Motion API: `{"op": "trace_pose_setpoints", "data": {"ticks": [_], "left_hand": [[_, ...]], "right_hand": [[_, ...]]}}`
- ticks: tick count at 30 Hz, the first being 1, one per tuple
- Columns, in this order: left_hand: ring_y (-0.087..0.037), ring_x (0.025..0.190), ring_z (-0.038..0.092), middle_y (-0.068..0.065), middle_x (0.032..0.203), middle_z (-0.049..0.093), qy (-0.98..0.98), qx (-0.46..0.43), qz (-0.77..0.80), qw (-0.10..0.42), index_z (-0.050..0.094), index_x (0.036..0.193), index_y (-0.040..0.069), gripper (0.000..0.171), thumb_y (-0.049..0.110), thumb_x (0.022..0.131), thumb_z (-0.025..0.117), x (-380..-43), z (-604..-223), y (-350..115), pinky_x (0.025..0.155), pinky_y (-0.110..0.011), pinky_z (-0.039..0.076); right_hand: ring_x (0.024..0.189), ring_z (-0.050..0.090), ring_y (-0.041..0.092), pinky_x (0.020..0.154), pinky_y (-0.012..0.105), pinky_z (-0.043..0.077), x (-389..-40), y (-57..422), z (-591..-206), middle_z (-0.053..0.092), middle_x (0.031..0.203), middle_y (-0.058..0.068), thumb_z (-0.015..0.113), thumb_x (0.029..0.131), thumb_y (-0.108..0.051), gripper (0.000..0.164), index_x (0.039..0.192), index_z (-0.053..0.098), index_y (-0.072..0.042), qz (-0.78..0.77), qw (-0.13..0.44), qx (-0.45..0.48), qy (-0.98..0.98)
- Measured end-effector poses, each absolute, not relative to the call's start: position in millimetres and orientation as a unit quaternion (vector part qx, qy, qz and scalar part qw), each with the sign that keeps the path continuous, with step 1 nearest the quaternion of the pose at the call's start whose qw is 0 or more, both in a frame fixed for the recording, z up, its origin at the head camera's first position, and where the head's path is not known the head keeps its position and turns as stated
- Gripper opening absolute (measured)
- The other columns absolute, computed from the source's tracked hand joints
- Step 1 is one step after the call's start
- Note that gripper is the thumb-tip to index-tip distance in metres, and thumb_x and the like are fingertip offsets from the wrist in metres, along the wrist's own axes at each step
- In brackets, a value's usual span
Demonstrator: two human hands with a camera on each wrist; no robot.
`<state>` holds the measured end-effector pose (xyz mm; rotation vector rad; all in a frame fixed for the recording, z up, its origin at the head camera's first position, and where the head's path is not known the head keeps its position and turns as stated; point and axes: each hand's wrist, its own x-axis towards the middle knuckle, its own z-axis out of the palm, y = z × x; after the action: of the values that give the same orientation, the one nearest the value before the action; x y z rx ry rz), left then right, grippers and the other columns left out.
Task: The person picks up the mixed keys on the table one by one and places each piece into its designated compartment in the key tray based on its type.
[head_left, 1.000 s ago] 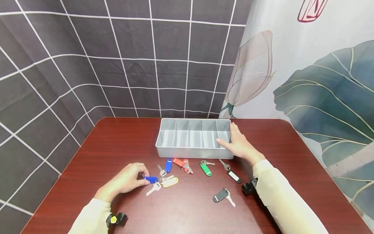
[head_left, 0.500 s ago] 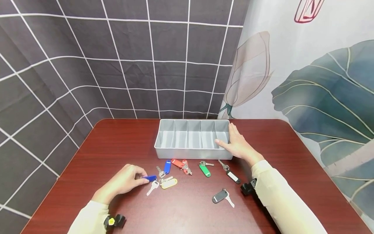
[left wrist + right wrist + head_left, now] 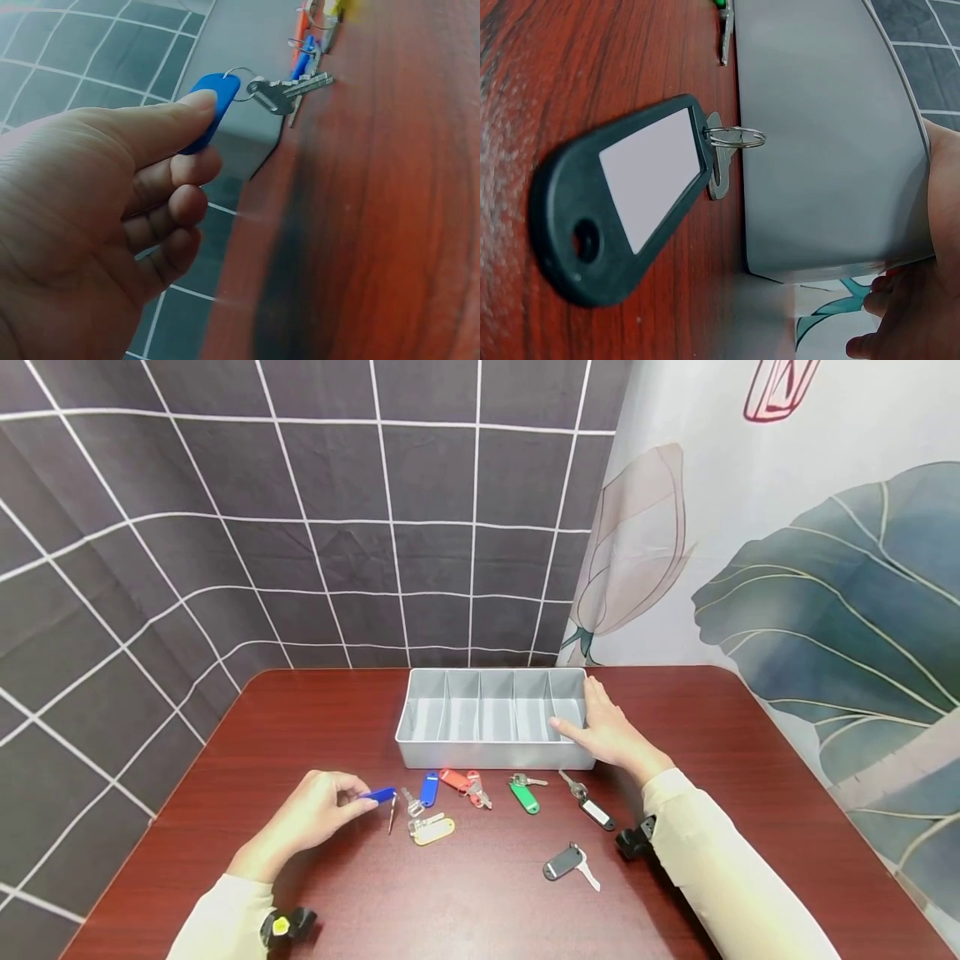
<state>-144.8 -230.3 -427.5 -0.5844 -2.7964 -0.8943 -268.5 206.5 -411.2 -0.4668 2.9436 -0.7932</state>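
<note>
My left hand (image 3: 322, 810) pinches a blue key tag (image 3: 211, 112) between thumb and fingers, above the table's left part. From its ring hangs a silver key (image 3: 281, 96). At the right end of the grey divided tray (image 3: 495, 755) rests my right hand (image 3: 618, 735), its fingers fairly straight along the outer side and its thumb over the front rim. No tags or keys show in the tray's compartments. Nearest that hand lies a black-framed tag with a white label (image 3: 656, 180), its key beside the tray wall in the right wrist view.
Before the tray lie another blue tag (image 3: 428, 790), red tags (image 3: 454, 780) and a green tag (image 3: 524, 797), with keys. Closer in are a yellow tag (image 3: 434, 832) and a dark grey tag (image 3: 562, 863). A grid-patterned cloth (image 3: 322, 485) hangs behind the table.
My left hand has lifted the blue tag off the tabletop and drawn slightly left; its key now hangs down. The right hand stays at the tray. The head view has shifted slightly.
</note>
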Motion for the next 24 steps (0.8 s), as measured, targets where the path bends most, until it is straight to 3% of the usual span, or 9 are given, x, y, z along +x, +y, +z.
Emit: {"op": "trace_pose_setpoints", "data": {"ticks": [13, 24], "left_hand": [[-0.003, 0.059, 0.049, 0.016, 0.069, 0.061, -0.911, -0.197, -0.309, 0.192, 0.073, 0.078, 0.019, 0.015, 0.011, 0.072, 0.084, -152.0, -413.1, -229.2, 0.053, -0.022, 0.043], [-0.005, 0.06, 0.051, 0.013, 0.073, 0.064, -0.897, -0.19, -0.321, 0.239, 0.074, 0.081, 0.017, 0.013, 0.011, 0.074, 0.083, -157.1, -398.7, -223.4, 0.054, -0.022, 0.045]], "right_hand": [[0.145, 0.003, 0.039, 0.109, 0.064, 0.012, -267.0, 204.7, -410.3, -0.001, 0.157, 0.026, 0.05, 0.089, -0.064, 0.107, 0.149, 0.001, 0.009, -0.255, 0.026, -0.147, 0.955], [0.145, 0.001, 0.038, 0.109, 0.064, 0.011, -267.0, 205.2, -411.2, -0.002, 0.157, 0.026, 0.05, 0.089, -0.064, 0.108, 0.149, -0.001, 0.009, -0.256, 0.028, -0.146, 0.955]]}}
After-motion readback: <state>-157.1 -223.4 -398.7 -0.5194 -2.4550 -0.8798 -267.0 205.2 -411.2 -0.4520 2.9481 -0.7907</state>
